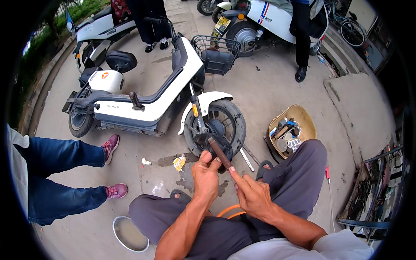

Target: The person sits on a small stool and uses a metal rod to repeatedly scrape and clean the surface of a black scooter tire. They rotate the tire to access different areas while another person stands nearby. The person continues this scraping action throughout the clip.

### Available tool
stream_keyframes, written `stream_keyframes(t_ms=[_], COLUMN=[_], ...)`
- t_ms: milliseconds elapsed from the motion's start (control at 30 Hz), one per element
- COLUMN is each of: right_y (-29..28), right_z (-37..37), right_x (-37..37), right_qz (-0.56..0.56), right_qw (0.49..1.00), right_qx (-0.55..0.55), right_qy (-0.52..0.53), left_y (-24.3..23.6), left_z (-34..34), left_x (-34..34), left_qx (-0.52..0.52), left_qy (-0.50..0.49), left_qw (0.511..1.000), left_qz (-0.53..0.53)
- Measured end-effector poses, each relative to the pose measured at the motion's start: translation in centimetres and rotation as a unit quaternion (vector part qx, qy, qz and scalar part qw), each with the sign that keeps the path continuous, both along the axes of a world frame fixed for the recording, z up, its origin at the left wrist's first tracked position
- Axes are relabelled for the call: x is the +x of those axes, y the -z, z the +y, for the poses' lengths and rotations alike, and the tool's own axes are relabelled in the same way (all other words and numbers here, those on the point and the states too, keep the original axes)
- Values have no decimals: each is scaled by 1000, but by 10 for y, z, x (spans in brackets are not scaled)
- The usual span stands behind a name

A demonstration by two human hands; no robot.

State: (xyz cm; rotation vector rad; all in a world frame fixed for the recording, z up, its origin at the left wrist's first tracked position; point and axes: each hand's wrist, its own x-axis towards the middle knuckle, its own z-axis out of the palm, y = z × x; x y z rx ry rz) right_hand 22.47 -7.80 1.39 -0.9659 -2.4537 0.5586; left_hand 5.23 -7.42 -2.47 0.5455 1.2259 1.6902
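Pinching black rubber (225, 149) near the front scooter wheel (240, 129) is the left hand (206, 178); the right hand (255, 197), index straight, grips a brown bar (220, 153) over it; concrete (258, 125) stretches to the tool bucket's rim (313, 124).

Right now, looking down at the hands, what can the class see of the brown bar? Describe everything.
The brown bar is straight and narrow, with a dull, rust-coloured surface that looks like metal; its far tip is paler and greyish. It slants up and leftward over a black, rubbery-looking piece, near the scooter's front wheel. The right hand holds its near end, index finger extended against it. The left hand is close beside it; contact there is unclear.
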Motion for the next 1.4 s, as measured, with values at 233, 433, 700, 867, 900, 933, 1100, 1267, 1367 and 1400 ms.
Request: stream_keyframes(t_ms=[233,433,700,867,900,933,1100,1267,1367,1400], right_y=[-8,-1,-10,-5,-11,-15,-15,-5,-9,-8], right_z=[51,11,15,16,26,36,40,10,40,44], right_x=[-40,-6,-17,-25,-35,-39,-22,-23,-46,-48], right_qz=[162,88,90,117,78,83,197,150,147,134], right_qw=[987,994,994,989,991,990,969,979,980,984], right_qx=[-15,-70,-66,-90,-111,-113,-147,-136,-132,-121], right_qy=[-15,2,-11,9,19,19,9,20,19,9], left_y=[-16,-6,1,0,0,-3,-9,-7,-5,-3], left_z=[-3,-1,-3,-4,-4,-5,-2,-4,-4,-6], left_x=[1,3,1,1,-2,-3,1,6,11,10], left_qx=[3,-2,11,9,20,18,11,-10,7,4], left_qy=[-20,-17,-44,-19,-19,-19,-41,-19,-42,-39], left_qw=[1000,1000,999,1000,998,999,997,1000,999,999], left_qz=[-15,-11,3,-23,-51,-46,-68,-15,-32,-31])
